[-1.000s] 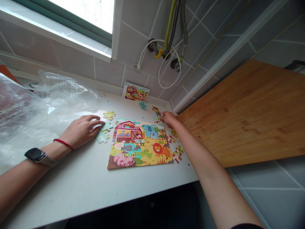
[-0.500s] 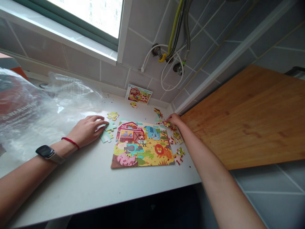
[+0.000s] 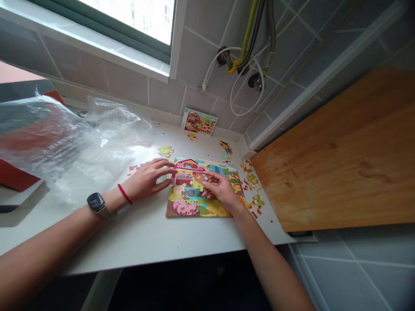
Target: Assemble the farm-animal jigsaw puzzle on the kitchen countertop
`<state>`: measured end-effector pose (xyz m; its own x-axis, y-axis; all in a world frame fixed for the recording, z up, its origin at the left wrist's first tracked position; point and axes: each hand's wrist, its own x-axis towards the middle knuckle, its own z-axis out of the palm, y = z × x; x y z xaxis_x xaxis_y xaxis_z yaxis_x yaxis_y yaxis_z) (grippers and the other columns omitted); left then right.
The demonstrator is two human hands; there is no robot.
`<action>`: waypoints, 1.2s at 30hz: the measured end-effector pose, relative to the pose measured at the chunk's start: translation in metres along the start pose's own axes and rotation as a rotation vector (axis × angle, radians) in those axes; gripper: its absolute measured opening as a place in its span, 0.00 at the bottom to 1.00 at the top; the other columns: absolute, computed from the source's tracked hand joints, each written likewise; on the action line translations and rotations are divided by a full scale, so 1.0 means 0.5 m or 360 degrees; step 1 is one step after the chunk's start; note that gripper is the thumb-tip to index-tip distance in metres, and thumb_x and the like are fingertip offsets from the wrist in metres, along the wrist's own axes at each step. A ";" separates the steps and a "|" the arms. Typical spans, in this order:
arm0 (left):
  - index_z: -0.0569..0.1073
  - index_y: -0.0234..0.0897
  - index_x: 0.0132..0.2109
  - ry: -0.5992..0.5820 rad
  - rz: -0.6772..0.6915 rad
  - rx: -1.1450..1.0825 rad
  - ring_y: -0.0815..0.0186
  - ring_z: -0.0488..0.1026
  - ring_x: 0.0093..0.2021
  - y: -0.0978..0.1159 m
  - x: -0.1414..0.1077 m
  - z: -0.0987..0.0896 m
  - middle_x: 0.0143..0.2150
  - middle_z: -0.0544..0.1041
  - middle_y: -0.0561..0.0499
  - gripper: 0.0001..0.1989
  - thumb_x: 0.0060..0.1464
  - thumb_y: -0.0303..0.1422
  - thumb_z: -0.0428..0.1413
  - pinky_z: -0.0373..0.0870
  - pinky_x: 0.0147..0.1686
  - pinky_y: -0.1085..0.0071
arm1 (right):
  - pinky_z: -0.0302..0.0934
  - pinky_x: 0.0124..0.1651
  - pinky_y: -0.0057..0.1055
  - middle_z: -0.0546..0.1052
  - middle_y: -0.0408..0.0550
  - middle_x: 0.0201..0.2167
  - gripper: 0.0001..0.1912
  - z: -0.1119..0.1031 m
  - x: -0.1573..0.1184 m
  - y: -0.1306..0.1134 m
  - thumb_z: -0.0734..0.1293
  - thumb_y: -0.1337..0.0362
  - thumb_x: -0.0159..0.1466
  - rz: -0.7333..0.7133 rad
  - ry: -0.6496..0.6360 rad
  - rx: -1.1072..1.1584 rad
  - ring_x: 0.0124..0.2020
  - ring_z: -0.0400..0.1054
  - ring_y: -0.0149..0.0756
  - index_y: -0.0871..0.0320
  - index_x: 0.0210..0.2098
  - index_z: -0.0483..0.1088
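The farm-animal jigsaw puzzle [image 3: 186,207] lies flat on the white counter, showing a red barn, a pink pig and blue elephants. Over its middle, my right hand [image 3: 222,192] pinches a brown and yellow puzzle piece [image 3: 198,182] between thumb and fingers. The fingers partly cover the picture beneath, including the farmer and the lions. My left hand [image 3: 151,178] rests at the puzzle's left edge, its fingers apart and tips by the barn; nothing shows in it. Behind that hand are a yellow-green loose piece [image 3: 166,151] and a pinkish one [image 3: 132,169].
More loose pieces [image 3: 251,177] lie along the puzzle's right side. A picture card [image 3: 199,122] leans against the tiled wall. Crumpled clear plastic bags [image 3: 81,151] cover the left of the counter, near an orange-grey box [image 3: 29,88]. A wooden board [image 3: 343,164] stands at the right.
My right hand has moved left from the loose pieces to above the puzzle, now with a piece in it. My left hand has shifted right, from loose pieces to the puzzle's edge.
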<state>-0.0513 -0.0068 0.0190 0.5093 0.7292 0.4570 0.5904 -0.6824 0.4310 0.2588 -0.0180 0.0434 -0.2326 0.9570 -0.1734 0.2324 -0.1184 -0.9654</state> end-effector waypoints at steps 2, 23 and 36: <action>0.80 0.46 0.56 -0.0116 0.0123 -0.0078 0.52 0.73 0.61 0.023 0.000 0.001 0.58 0.80 0.45 0.18 0.68 0.47 0.56 0.74 0.60 0.50 | 0.66 0.24 0.29 0.76 0.41 0.27 0.24 0.034 -0.010 0.013 0.76 0.51 0.59 -0.0070 0.0006 -0.0080 0.22 0.71 0.32 0.53 0.53 0.79; 0.84 0.46 0.50 -0.0333 0.0357 -0.0112 0.53 0.73 0.60 0.045 0.002 0.007 0.58 0.78 0.43 0.11 0.65 0.42 0.62 0.77 0.58 0.50 | 0.69 0.44 0.32 0.87 0.44 0.40 0.10 0.060 -0.029 0.034 0.72 0.59 0.68 -0.0599 0.0059 -0.1010 0.40 0.80 0.39 0.48 0.47 0.85; 0.79 0.46 0.58 -0.0255 0.0333 -0.0184 0.55 0.74 0.58 0.045 0.007 0.005 0.58 0.77 0.43 0.14 0.67 0.35 0.61 0.75 0.57 0.51 | 0.59 0.32 0.29 0.77 0.43 0.24 0.14 0.041 -0.036 0.031 0.67 0.57 0.71 -0.0768 0.0509 -0.0549 0.25 0.66 0.31 0.57 0.36 0.82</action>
<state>-0.0346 -0.0193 0.0284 0.7106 0.5641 0.4206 0.3913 -0.8136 0.4301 0.2471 -0.0427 0.0277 -0.1070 0.9190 0.3794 0.4732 0.3826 -0.7935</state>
